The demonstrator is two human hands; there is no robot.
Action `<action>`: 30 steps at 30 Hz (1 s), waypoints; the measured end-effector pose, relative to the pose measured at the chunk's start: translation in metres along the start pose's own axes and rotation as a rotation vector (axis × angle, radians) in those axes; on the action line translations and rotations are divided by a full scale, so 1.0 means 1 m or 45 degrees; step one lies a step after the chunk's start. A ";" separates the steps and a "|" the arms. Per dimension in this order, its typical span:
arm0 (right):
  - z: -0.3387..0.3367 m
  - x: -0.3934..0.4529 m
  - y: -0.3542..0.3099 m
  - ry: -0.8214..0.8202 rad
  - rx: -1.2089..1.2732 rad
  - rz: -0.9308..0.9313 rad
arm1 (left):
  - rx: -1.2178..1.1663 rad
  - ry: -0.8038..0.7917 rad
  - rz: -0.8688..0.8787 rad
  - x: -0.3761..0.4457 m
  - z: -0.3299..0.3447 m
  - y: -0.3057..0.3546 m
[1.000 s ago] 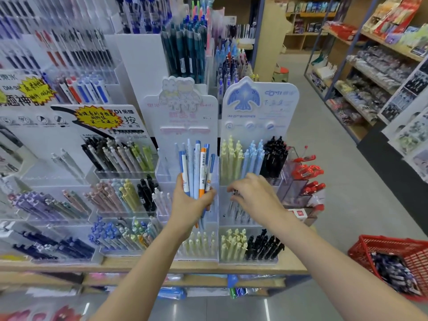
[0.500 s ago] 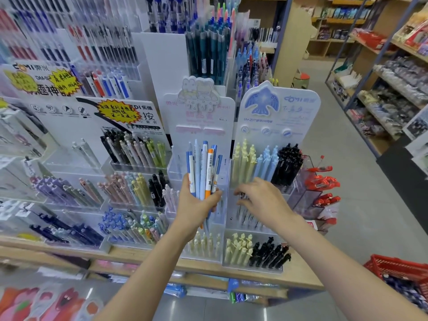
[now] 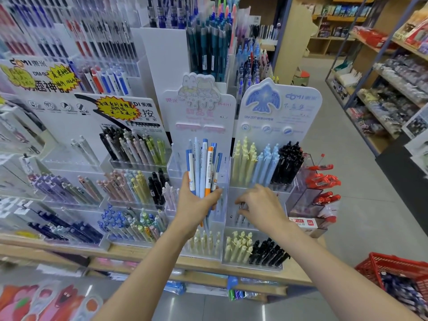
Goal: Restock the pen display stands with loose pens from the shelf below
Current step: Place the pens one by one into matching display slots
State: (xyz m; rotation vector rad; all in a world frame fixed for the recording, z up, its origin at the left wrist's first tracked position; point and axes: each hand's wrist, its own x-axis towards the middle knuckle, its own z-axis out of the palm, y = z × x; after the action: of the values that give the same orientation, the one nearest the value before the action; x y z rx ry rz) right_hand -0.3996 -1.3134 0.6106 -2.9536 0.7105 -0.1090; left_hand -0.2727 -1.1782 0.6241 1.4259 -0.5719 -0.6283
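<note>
A bundle of loose pens (image 3: 203,169), white, pale blue and one orange, stands upright in the left hand (image 3: 196,205), whose fingers wrap tightly around the barrels in front of the pink-headed display stand (image 3: 199,117). Just beside it, the right hand (image 3: 260,205) reaches into the middle tier of the blue bird stand (image 3: 281,107), fingertips pinching a pen (image 3: 242,207) there. A red basket (image 3: 391,267) sits on the floor, lower right.
</note>
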 end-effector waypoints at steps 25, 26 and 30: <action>-0.095 0.012 -0.024 0.264 1.656 0.274 | -0.086 -0.340 -0.125 -0.014 -0.002 0.011; -0.098 0.012 -0.025 0.267 1.628 0.227 | -0.074 -0.348 -0.123 -0.016 -0.001 0.013; -0.103 0.005 -0.028 0.247 1.674 0.145 | -0.007 -0.343 -0.084 -0.020 -0.003 0.017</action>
State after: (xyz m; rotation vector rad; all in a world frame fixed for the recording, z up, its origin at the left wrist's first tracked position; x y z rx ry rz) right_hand -0.3924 -1.2997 0.7163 -1.6514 0.5013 -0.5880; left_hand -0.2844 -1.1613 0.6407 1.3684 -0.7350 -0.8819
